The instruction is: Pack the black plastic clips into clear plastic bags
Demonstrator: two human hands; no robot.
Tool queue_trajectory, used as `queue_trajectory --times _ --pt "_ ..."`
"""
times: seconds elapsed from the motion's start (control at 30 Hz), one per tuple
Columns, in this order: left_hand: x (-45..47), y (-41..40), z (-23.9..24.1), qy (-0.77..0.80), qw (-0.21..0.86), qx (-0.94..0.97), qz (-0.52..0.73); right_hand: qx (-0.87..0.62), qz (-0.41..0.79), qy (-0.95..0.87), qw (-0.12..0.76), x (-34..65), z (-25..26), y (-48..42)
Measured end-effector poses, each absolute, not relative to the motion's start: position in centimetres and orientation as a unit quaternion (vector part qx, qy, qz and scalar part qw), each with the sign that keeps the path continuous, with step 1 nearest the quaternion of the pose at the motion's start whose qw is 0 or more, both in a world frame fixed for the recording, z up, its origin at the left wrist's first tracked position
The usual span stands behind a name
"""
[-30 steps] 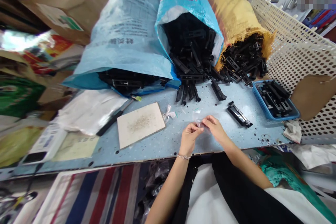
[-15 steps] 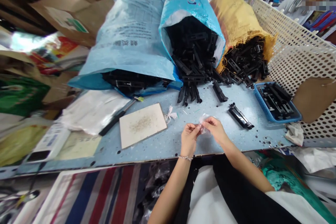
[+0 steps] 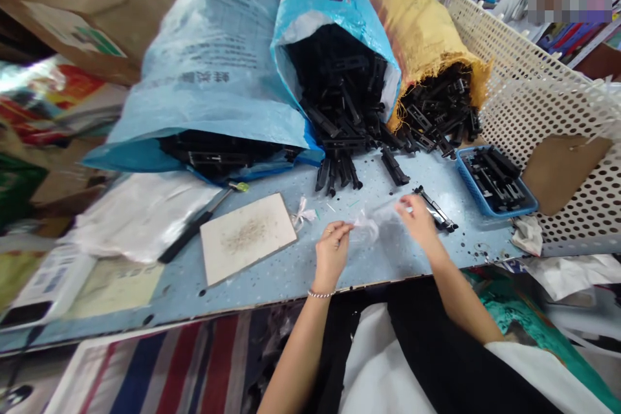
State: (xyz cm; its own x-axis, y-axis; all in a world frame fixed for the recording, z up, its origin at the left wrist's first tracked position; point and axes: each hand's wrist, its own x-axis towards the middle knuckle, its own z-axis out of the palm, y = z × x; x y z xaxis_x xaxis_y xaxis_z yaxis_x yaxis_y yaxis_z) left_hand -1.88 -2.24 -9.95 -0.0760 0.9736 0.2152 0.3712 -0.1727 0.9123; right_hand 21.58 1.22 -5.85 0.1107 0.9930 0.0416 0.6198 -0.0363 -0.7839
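Observation:
My left hand (image 3: 331, 247) pinches one end of a small clear plastic bag (image 3: 369, 225) just above the blue table (image 3: 301, 265). My right hand (image 3: 416, 219) is blurred, stretched to the right, holding the bag's other side. It hovers right beside a single black plastic part (image 3: 435, 208) lying on the table. The bag looks pulled taut between both hands.
Two blue sacks (image 3: 213, 84) and a yellow sack (image 3: 427, 39) spill black plastic parts (image 3: 339, 142) at the back. A blue basket (image 3: 495, 180) of parts stands right. A white board (image 3: 247, 236), a screwdriver (image 3: 198, 223) and white plastic sheeting (image 3: 140, 213) lie left. A perforated panel (image 3: 543, 110) walls the right.
My hands have drawn apart: the right one moved right toward the lone black part, stretching the clear bag. The view shifted slightly left.

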Motion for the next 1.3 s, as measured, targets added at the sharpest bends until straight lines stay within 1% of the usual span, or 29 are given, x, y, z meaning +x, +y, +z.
queue_trajectory --times 0.03,0.1,0.17,0.23,0.3,0.37,0.43,0.5,0.57,0.63,0.73,0.8,0.87,0.93,1.03,1.1,1.17,1.23,1.3 --pt "-1.9 -2.1 -10.2 0.549 0.316 0.618 0.466 -0.713 0.191 -0.609 0.291 23.1 -5.8 1.8" --pt "-2.0 -1.6 -10.4 0.533 0.314 0.642 0.452 -0.754 0.091 -0.625 0.179 25.6 -5.9 2.6" --pt "-2.2 -1.2 -10.2 0.537 0.296 0.646 0.454 -0.717 0.073 -0.687 0.096 27.0 -6.1 2.3" --pt "-2.9 -0.7 -9.2 0.562 0.255 0.636 0.463 -0.643 0.092 -0.758 0.065 27.6 -6.3 0.9" --pt "-3.6 -0.5 -8.0 0.590 0.200 0.627 0.468 -0.593 0.121 -0.793 0.070 28.0 -6.6 -0.9" --pt "-3.9 -0.4 -7.0 0.594 0.156 0.638 0.465 -0.594 0.137 -0.786 0.105 28.4 -6.9 -2.4" --pt "-3.5 -0.4 -6.8 0.575 0.138 0.668 0.453 -0.642 0.126 -0.740 0.157 28.7 -7.5 -3.4" --pt "-2.3 -0.4 -7.4 0.560 0.137 0.698 0.425 -0.713 0.118 -0.667 0.180 28.9 -8.1 -3.6" --pt "-0.8 -0.3 -8.5 0.556 0.142 0.719 0.393 -0.768 0.128 -0.607 0.155 28.8 -8.5 -3.5" --pt "0.6 -0.2 -9.6 0.548 0.157 0.732 0.374 -0.788 0.141 -0.586 0.125 28.7 -8.5 -3.0" --pt "1.8 -0.1 -10.5 0.520 0.192 0.739 0.384 -0.780 0.151 -0.592 0.138 28.4 -8.0 -1.7" --pt "2.0 -0.1 -10.6 0.503 0.212 0.735 0.402 -0.775 0.189 -0.573 0.190 28.4 -7.5 -0.8" --pt "2.0 0.0 -10.4 0.492 0.226 0.731 0.415 -0.763 0.255 -0.543 0.240 28.5 -6.9 -0.6" --pt "1.9 0.2 -10.2 0.490 0.234 0.721 0.429 -0.722 0.369 -0.500 0.305 28.7 -6.2 -1.8" --pt "2.4 0.5 -9.6 0.491 0.246 0.706 0.447 -0.609 0.570 -0.383 0.396 28.5 -5.2 -6.1" --pt "3.1 0.7 -9.3 0.483 0.265 0.704 0.449 -0.563 0.659 -0.303 0.396 27.6 -4.6 -9.5" --pt "3.9 0.9 -9.1 0.459 0.295 0.704 0.454 -0.537 0.725 -0.240 0.359 26.1 -4.3 -12.0" --pt "4.6 1.0 -8.9 0.423 0.325 0.705 0.468 -0.506 0.775 -0.179 0.333 24.6 -4.3 -13.1" --pt "4.8 0.8 -8.7 0.412 0.337 0.704 0.471 -0.464 0.806 -0.130 0.343 23.6 -4.5 -12.9"
